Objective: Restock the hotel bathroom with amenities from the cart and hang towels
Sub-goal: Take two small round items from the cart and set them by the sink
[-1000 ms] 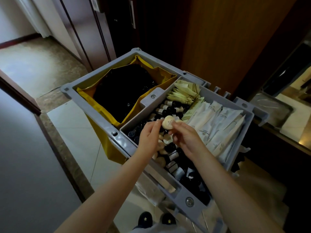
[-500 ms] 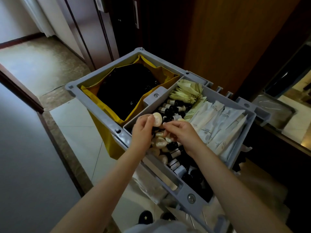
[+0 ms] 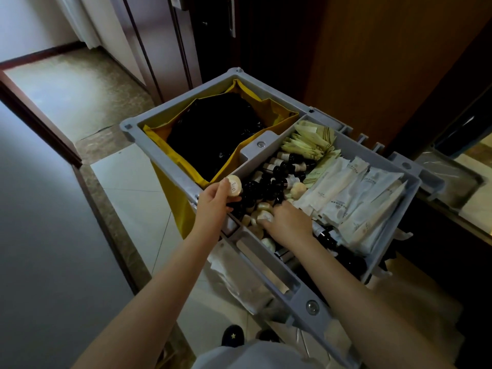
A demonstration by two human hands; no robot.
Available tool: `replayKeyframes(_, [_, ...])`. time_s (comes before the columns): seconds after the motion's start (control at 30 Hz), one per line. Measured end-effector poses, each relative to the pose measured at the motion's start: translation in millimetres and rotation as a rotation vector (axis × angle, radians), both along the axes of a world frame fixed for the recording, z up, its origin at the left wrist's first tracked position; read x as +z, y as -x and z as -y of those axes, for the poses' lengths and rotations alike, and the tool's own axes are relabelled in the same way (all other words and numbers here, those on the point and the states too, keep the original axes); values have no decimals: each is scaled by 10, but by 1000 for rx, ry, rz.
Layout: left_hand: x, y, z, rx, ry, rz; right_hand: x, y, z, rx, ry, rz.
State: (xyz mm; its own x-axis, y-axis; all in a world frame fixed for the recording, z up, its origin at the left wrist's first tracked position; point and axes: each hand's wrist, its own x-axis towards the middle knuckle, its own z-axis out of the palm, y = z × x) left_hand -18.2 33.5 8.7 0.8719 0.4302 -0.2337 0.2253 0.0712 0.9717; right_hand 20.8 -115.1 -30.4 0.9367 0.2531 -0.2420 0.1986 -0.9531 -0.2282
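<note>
Cart [image 3: 162, 161] carries the amenities. Its bag [image 3: 234, 161] opens just beyond the left fingertips. Sachets [image 3: 346, 193] lie right of the right fingers, and bottles [image 3: 279, 174] lie between the two hands. Loose soaps [image 3: 262, 207] sit under the right fingers.

Left hand [image 3: 213, 203] pinches one soap [image 3: 233, 185] between thumb and fingertips. Right hand [image 3: 288, 222] reaches down among the loose soaps with its fingers bent; whether they grip one cannot be told.

Risk: the pinched soap is held at its edge only and may slip into the bag. Digging may also topple bottles.
</note>
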Motion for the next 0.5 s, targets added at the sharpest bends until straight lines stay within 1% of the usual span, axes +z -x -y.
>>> replayKeyframes(0.07, [-1,12,-6,-6,12,4,-17,19,-4,-7,-23,-8])
replayKeyframes(0.27, [-5,13,12,-21,45,2,-34,28,-29,-66,-184,-26])
replayKeyframes(0.33, [-11,9,14,-42,46,3,-18,30,-23,-102,-282,-54])
replayKeyframes(0.43, [-14,2,18,-68,33,0,21,-6,36,-226,-476,-132])
replayKeyframes(0.5, [-16,-10,23,-82,22,5,51,-33,88,-277,-565,-149])
